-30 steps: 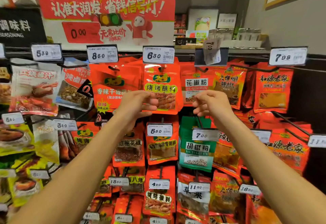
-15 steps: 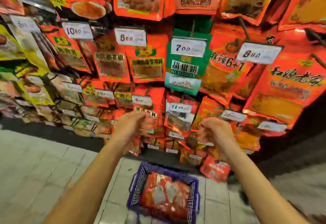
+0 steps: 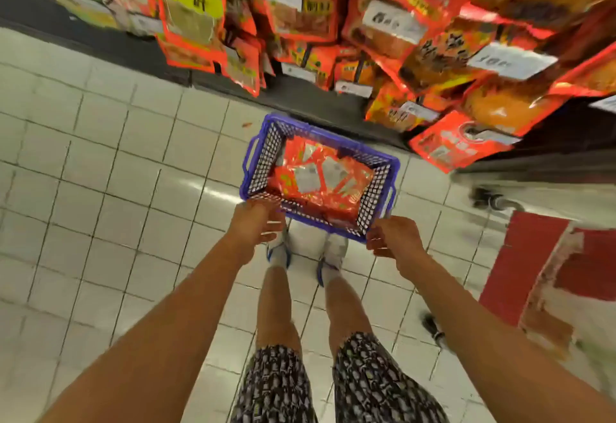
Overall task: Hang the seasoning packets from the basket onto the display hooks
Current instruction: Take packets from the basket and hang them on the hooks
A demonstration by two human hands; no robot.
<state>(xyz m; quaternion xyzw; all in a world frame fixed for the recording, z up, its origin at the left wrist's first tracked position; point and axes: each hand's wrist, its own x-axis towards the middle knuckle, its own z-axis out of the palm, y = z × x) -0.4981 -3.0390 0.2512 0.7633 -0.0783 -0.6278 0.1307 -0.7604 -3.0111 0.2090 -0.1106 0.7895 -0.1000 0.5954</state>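
Blue plastic basket (image 3: 260, 159) on the floor now fills the view instead of the hooks. Both hands have dropped from the display: left hand (image 3: 258, 222) and right hand (image 3: 393, 239) hover loosely curled, holding nothing, above the seasoning packets (image 3: 320, 179) inside, probably to fetch another.

Motion blur smears the hanging packets (image 3: 393, 29) and price tags (image 3: 510, 60); print unreadable, top rows cut off.

Blue basket (image 3: 256, 159) of red seasoning packets (image 3: 320, 179) on tiled floor (image 3: 100, 156), both hands (image 3: 256, 222) empty above it
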